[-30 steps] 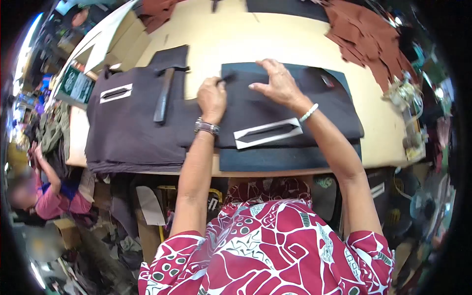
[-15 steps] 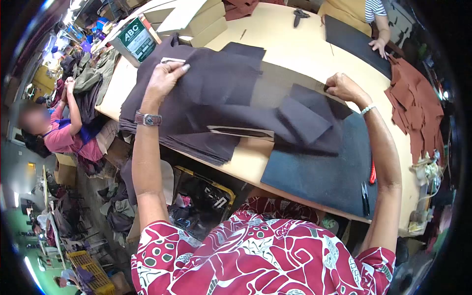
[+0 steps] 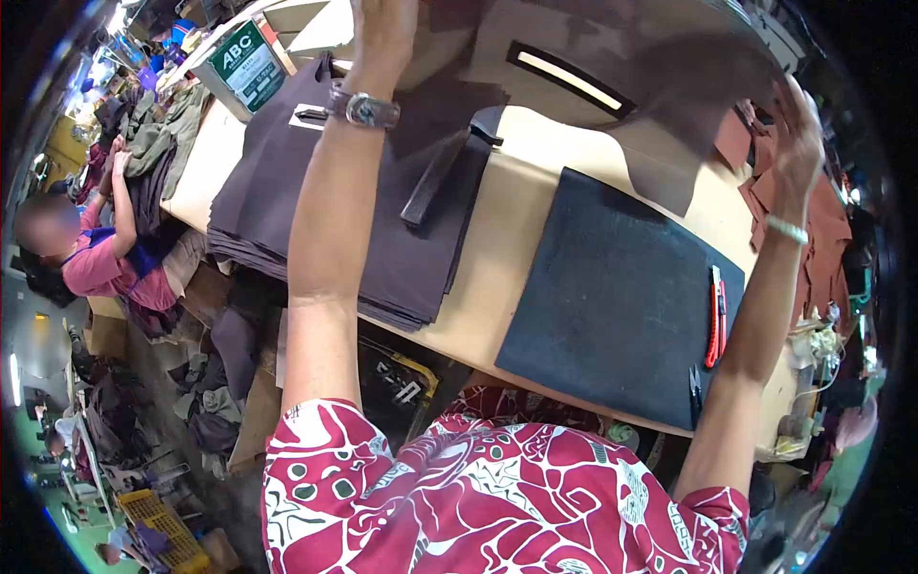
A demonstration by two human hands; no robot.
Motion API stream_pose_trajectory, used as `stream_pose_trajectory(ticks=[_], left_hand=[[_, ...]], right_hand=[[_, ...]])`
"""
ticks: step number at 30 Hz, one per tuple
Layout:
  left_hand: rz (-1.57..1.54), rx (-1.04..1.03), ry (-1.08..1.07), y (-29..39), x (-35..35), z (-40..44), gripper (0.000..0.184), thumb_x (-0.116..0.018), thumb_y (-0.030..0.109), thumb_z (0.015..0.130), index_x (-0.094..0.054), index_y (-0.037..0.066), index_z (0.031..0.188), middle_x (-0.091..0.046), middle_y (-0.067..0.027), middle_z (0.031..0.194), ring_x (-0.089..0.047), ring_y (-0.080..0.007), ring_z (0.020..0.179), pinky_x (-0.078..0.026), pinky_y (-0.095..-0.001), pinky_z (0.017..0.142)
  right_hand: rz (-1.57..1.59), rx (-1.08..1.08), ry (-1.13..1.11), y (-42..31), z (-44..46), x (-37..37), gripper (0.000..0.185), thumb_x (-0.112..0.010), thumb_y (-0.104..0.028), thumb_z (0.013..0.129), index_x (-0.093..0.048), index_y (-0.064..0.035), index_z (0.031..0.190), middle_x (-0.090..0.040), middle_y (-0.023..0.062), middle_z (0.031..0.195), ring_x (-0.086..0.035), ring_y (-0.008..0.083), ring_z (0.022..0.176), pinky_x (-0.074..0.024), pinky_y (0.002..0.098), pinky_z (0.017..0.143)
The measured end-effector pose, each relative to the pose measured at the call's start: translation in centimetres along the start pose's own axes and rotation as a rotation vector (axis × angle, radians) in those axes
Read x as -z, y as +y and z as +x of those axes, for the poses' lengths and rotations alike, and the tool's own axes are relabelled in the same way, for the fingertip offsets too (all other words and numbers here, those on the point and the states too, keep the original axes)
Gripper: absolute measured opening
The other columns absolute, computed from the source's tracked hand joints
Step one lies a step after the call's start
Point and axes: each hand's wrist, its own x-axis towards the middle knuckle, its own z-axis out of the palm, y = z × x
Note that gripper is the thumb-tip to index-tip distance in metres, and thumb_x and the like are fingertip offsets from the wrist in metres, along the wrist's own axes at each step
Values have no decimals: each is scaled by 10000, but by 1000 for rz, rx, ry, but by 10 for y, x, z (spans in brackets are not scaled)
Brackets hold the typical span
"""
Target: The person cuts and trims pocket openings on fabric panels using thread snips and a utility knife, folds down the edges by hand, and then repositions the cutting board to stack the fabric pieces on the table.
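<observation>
Since half a second ago, the dark brown cloth panel with a long dark-rimmed slot [image 3: 669,91] has swung up and away from the flat blue-black rectangular mat [image 3: 622,297], baring it; the panel now spreads, partly blurred, over the far side of the cream-topped bench [image 3: 492,249]; the left hand [image 3: 382,38] reaches to the top edge of view, its fingertips cut off, so I cannot tell whether its grip is clamped on the cloth; the right hand [image 3: 797,129] is beside the panel's right part, too blurred to tell its grip; the slim red utility knife [image 3: 714,320] lies on the mat near its right edge; the step in hand looks like shifting or turning the panel; the next move seems to call for its edges kept taut and the slot unwrinkled.
</observation>
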Motion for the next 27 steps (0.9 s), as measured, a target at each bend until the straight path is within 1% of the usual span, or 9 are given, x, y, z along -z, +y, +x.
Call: stream_pose_trajectory(ticks=[2,3,4,8,12,16,20,24,27], left_hand=[[-865,763,-190,44,27,-16,300,-450,210,931,-614,14,1087,-626,-140,1001,-642,-220,828,-526,-319,691],[-914,810,-176,46,29,-28,276,-449,198,925,-620,12,1038,-644,-150,902,-645,-232,758,-526,-322,694],[-821,785,-187,40,34,-43,113,-639,114,816,-619,4,801,-623,-22,704,-572,-88,658,-442,-210,591],[-813,1014,-354,23,77,-102,149,-596,18,790,-632,32,935,-610,7,867,-552,-51,737,-437,-170,650],[-736,1090,-534,16,156,-132,391,-491,-35,753,-601,-28,1128,-622,-34,947,-559,-79,816,-431,-178,753],[-513,1177,-638,4,215,-157,317,-559,38,801,-631,-21,1105,-628,-92,1086,-581,-123,914,-423,-211,846],[-478,1177,-717,-27,226,-182,308,-636,67,797,-635,-18,1093,-642,-63,1046,-577,-94,909,-443,-223,813],[-367,1054,-861,-41,192,-173,317,-665,90,775,-650,1,1079,-642,-41,1015,-559,-105,913,-418,-228,838],[-317,1044,-876,-49,159,-167,319,-680,94,762,-655,1,1066,-646,-57,1019,-576,-118,896,-424,-242,848]], right_hand=[[236,-128,67,-18,-23,16,337,-535,-228,922,-573,34,1130,-625,98,1083,-606,203,1000,-489,353,874],[221,-212,171,-17,-38,23,320,-557,-194,907,-567,37,1127,-620,96,1087,-597,197,1011,-485,353,877],[204,-294,275,-11,-55,29,308,-579,-161,892,-561,40,1125,-615,95,1092,-588,191,1022,-480,354,880],[243,-454,249,16,-129,35,270,-620,-106,854,-583,-38,1112,-612,41,1037,-599,130,873,-476,263,820],[-79,-797,-171,-16,-197,26,350,-613,-36,776,-594,-55,1125,-590,20,1075,-582,95,863,-490,216,709],[-200,-1220,-832,-66,-229,17,423,-627,-45,747,-570,4,1163,-556,92,1170,-598,103,679,-517,234,590],[-682,-1061,-1057,-77,-205,15,522,-713,-236,754,-556,19,1182,-645,157,902,-603,117,617,-506,243,554],[-1037,-541,-769,-16,-204,13,622,-678,-406,772,-540,48,1174,-651,226,892,-651,279,790,-523,358,692],[-1109,-720,-732,-6,-207,-17,628,-711,-365,753,-525,60,1177,-631,248,990,-625,331,936,-495,390,805]])
